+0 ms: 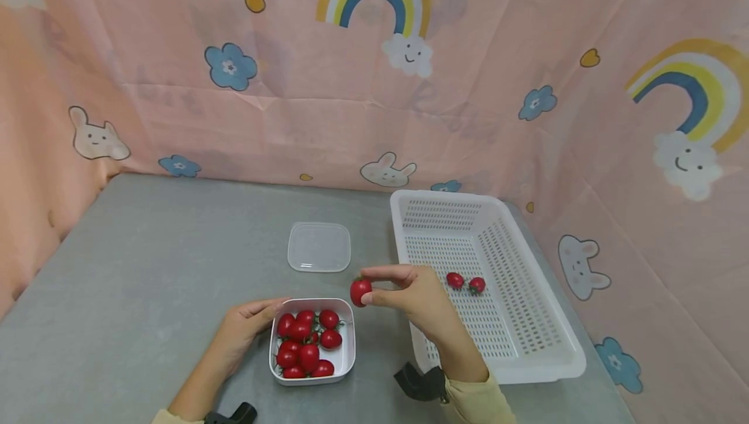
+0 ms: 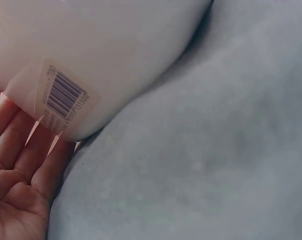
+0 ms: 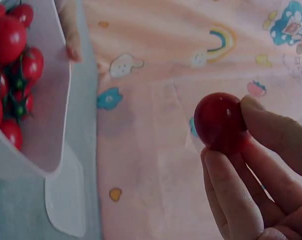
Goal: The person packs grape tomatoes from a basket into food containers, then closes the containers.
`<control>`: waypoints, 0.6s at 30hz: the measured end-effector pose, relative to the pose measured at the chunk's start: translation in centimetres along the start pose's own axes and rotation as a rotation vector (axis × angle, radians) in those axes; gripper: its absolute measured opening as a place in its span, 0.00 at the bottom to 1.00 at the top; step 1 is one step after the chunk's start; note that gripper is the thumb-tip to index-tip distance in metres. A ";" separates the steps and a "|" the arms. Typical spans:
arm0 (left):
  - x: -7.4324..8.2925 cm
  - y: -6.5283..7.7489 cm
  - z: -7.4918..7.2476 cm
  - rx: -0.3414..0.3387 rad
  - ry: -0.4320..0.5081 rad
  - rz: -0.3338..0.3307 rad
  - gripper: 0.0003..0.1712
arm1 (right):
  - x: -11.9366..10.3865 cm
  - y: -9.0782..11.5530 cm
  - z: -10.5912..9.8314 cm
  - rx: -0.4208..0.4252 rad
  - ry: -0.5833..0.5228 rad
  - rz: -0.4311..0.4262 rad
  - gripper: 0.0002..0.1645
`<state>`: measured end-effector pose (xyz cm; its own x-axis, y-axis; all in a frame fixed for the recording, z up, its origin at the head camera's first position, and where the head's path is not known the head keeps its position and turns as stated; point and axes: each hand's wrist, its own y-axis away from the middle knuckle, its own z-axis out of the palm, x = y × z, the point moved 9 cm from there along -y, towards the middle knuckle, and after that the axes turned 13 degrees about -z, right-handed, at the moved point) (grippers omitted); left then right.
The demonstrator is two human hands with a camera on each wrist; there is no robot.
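Observation:
Between thumb and fingers, my right hand (image 1: 418,294) pinches a red cherry tomato (image 1: 360,292), up beside the right rim of a small white container (image 1: 349,346). The right wrist view shows that tomato (image 3: 220,122) up close, held at the fingertips. Several cherry tomatoes (image 1: 301,330) with green stems lie in the container, mostly toward its left. My left hand (image 1: 242,330) touches the container's left side near the back corner, fingers fairly straight. In the left wrist view those fingers (image 2: 16,135) rest against the wall, by a barcode label (image 2: 65,97).
A large white perforated basket (image 1: 526,268) stands at the right, with two cherry tomatoes (image 1: 466,282) inside. Behind the small container, a clear lid (image 1: 318,247) lies flat on the grey table (image 1: 175,248). A pink printed cloth (image 1: 292,105) hangs along the back and sides.

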<state>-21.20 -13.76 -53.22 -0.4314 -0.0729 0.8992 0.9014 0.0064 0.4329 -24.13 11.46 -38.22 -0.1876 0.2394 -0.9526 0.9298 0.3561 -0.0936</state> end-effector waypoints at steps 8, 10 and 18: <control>0.1 0.1 -0.1 0.015 0.000 -0.008 0.21 | 0.1 1.1 2.7 0.117 -0.026 -0.005 0.19; 0.2 0.1 0.0 0.011 -0.002 -0.010 0.21 | 0.7 1.1 3.2 0.139 -0.019 0.012 0.19; 0.3 0.2 0.2 0.003 -0.003 -0.010 0.21 | 3.9 1.1 5.3 0.136 -0.005 0.007 0.20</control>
<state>-21.13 -13.61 -52.89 -0.4403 -0.0701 0.8951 0.8970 0.0091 0.4420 -22.11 7.99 -43.58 -0.1796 0.2373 -0.9547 0.9656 0.2282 -0.1250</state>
